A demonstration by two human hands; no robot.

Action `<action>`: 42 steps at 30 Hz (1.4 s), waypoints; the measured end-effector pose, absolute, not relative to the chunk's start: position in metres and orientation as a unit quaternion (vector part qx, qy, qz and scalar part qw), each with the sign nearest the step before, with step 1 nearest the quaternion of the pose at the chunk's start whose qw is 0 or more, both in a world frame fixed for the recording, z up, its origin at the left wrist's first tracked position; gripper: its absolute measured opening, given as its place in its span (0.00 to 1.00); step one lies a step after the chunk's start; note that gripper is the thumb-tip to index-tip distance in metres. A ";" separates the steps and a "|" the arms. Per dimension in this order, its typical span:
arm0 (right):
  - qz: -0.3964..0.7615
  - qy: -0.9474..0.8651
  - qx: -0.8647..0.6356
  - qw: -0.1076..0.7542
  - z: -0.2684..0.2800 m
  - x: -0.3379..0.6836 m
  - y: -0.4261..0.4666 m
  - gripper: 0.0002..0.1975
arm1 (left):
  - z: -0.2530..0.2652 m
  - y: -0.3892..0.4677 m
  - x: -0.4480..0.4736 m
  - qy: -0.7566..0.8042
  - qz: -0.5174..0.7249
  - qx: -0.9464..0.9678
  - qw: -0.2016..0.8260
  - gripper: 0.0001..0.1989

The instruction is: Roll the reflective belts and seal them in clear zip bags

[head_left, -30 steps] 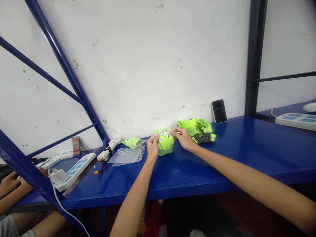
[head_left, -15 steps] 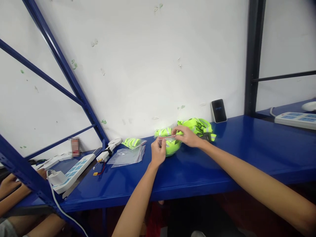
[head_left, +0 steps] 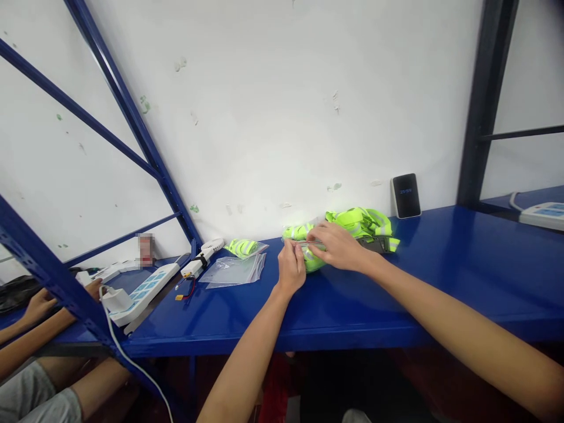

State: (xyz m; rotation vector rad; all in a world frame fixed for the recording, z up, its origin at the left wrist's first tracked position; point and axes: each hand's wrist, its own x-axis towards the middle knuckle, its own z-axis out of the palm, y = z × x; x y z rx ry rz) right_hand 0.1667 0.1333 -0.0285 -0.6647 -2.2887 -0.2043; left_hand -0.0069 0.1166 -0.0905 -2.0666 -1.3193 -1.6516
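Note:
Both hands are at the top edge of a clear zip bag [head_left: 314, 263] that holds a neon-yellow reflective strap, partly hidden by my fingers. At the left end of its seal, my left hand [head_left: 292, 267] is closed in a pinch. My right hand [head_left: 339, 245] pinches the same seal from the right, close beside the left fingers. Just behind lies another bagged yellow strap [head_left: 296, 231]. Loose yellow reflective straps [head_left: 362, 222] with a black buckle [head_left: 374, 244] lie beyond my right hand.
Left on the blue table [head_left: 211, 323] are clear zip bags [head_left: 233, 270], a bagged strap [head_left: 242, 248], a small white fan [head_left: 212, 245] and a wired connector [head_left: 185, 294]. A phone-like device [head_left: 406, 195] leans on the wall. A co-worker's hands [head_left: 42, 305] and a power strip [head_left: 147, 292] are at far left.
My right hand has moved along the bag's seal toward my left hand, which keeps its pinch. The whole view has shifted slightly.

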 end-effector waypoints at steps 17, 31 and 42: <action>0.035 -0.878 -0.152 0.453 -0.041 0.165 0.142 0.08 | -0.084 0.112 -0.011 -0.408 -0.565 -0.694 0.184 0.08; -0.019 -0.861 -0.152 0.485 -0.050 0.158 0.143 0.08 | -0.077 0.106 -0.005 -0.395 -0.566 -0.701 0.177 0.07; 0.007 -0.859 -0.134 0.494 -0.051 0.159 0.144 0.11 | -0.083 0.110 -0.009 -0.426 -0.584 -0.677 0.140 0.09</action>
